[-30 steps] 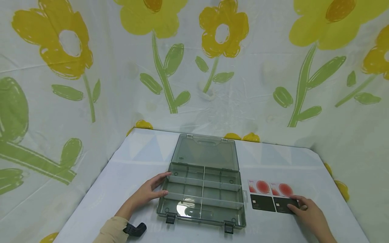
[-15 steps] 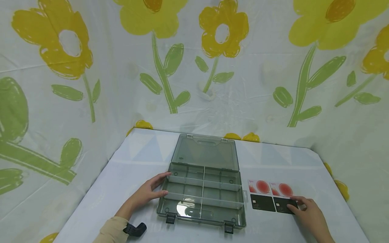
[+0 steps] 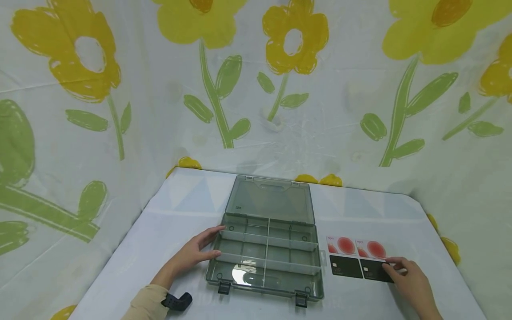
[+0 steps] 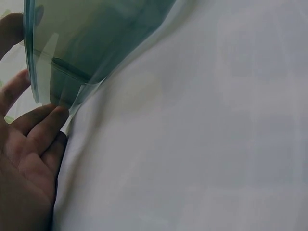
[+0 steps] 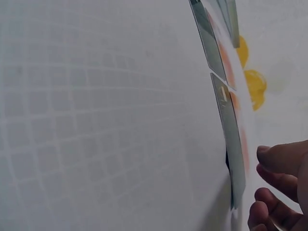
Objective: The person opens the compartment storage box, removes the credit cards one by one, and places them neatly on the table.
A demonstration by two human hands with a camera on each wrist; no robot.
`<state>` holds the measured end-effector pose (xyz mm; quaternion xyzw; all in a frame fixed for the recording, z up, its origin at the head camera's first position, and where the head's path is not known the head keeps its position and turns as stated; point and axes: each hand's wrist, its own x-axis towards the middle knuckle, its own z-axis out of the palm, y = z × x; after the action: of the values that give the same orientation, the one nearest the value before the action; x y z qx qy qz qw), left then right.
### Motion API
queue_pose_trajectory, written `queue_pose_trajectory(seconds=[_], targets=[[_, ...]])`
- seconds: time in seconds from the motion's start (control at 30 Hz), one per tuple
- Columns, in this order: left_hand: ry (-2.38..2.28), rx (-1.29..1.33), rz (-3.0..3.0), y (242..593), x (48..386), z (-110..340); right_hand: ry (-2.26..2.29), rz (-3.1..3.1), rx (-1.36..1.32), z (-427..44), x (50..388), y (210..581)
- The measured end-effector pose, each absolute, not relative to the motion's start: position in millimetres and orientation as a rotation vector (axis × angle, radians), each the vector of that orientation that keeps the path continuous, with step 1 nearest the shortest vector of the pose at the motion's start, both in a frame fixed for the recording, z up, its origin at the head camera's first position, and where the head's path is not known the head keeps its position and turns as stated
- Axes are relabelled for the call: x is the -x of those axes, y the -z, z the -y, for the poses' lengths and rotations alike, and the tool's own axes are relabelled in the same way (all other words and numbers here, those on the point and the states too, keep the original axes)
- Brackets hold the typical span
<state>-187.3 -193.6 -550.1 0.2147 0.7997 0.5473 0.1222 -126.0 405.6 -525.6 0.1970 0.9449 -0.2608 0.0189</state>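
A grey translucent compartment box (image 3: 266, 255) lies on the table with its lid (image 3: 271, 200) folded back. My left hand (image 3: 192, 255) rests its fingertips and thumb against the box's left side; the left wrist view shows fingertips at the box wall (image 4: 96, 38). To the right of the box are two black cards, the left one (image 3: 346, 266) marked VIP and the right one (image 3: 374, 270). Above them lie two red-and-white cards, the left one (image 3: 341, 245) and the right one (image 3: 371, 250). My right hand (image 3: 412, 278) has thumb and forefinger at the right black card's right end, loosely bent.
Two dark latches, the left one (image 3: 224, 288) and the right one (image 3: 301, 299), stick out at the box's front. White dividers (image 3: 267, 242) split its inside. A flower-printed curtain (image 3: 336, 106) rises behind the pale table (image 3: 168, 231). A black wrist strap (image 3: 178, 302) is on my left sleeve.
My right thumb has slid slightly to the right along the right black card. The left hand, box and cards keep their places.
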Motion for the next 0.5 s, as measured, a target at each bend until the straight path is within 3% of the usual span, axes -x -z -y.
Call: queue_pose_trajectory(seconds=[0.5], targets=[[-1.666, -0.604, -2.324, 548.8, 185.6, 198.9, 0.761, -2.994, -0.417, -410.1, 137.8, 502.8]])
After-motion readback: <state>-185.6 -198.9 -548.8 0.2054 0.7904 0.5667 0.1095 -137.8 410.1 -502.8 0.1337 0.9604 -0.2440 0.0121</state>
